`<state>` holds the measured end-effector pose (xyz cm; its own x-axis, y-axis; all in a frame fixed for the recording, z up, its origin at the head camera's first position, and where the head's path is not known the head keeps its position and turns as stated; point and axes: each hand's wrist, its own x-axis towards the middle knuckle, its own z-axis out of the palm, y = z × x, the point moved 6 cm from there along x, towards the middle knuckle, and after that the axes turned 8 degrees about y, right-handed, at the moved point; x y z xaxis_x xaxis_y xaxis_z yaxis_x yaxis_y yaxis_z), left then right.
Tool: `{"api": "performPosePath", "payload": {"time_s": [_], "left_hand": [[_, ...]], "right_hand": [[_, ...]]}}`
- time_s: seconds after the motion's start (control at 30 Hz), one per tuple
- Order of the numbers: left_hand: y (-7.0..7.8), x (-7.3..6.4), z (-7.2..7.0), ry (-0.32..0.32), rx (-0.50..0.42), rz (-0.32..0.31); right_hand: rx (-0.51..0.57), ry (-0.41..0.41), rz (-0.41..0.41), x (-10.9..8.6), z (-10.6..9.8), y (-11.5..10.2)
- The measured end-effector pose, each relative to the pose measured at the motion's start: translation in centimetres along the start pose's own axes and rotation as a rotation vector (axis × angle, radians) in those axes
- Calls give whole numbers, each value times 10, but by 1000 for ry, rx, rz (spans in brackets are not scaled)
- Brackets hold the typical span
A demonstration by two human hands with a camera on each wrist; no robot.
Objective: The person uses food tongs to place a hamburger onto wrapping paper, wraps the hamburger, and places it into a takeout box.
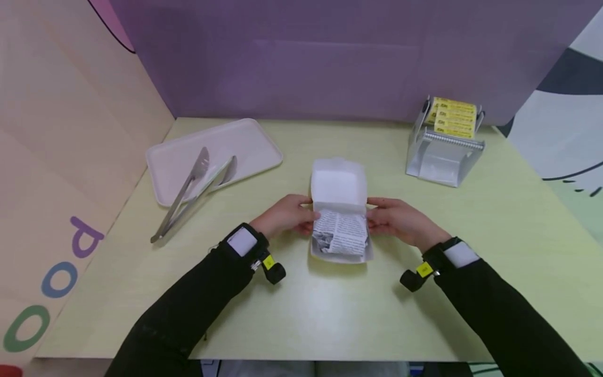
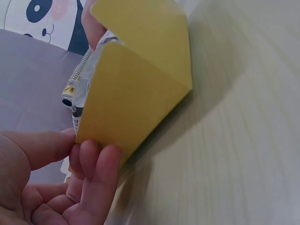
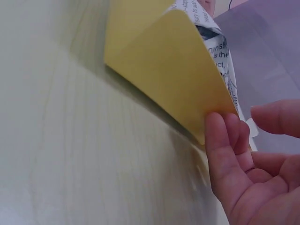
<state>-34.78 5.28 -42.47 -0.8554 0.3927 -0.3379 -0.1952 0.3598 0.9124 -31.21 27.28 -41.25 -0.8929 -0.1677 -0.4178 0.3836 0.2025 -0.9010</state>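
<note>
A small takeaway box (image 1: 341, 258), white inside and yellow outside, stands on the table with its lid (image 1: 339, 180) tipped back. In it lies something wrapped in printed paper (image 1: 341, 230); the wrapping hides what it is. My left hand (image 1: 287, 213) pinches the box's left wall near the hinge, thumb at the rim and fingertips on the yellow outside (image 2: 126, 89). On the opposite side my right hand (image 1: 400, 220) holds the box, its bent fingers (image 3: 218, 136) against the outer wall. The right thumb appears slightly apart from the rim in the right wrist view.
At the back left, a white tray (image 1: 249, 136) bears metal tongs (image 1: 181, 196) whose handle end sticks out over the table (image 1: 282, 314). A metal dispenser (image 1: 438, 157) with a roll of yellow labels (image 1: 454, 118) stands at the back right. A purple panel (image 1: 301, 68) borders the far edge.
</note>
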Motion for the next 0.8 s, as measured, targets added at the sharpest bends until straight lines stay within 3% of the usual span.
{"api": "performPosePath", "payload": {"time_s": [0.17,0.53,0.8], "left_hand": [[4,-1,1,34,60,28],[19,-6,-3,242,344,186],[27,-11,-7,333,371,271]], "right_hand": [[-2,-5,-12,-2,0,-1],[45,-17,-81,-12,1,-6],[12,-15,-114,-20,1,-10]]}}
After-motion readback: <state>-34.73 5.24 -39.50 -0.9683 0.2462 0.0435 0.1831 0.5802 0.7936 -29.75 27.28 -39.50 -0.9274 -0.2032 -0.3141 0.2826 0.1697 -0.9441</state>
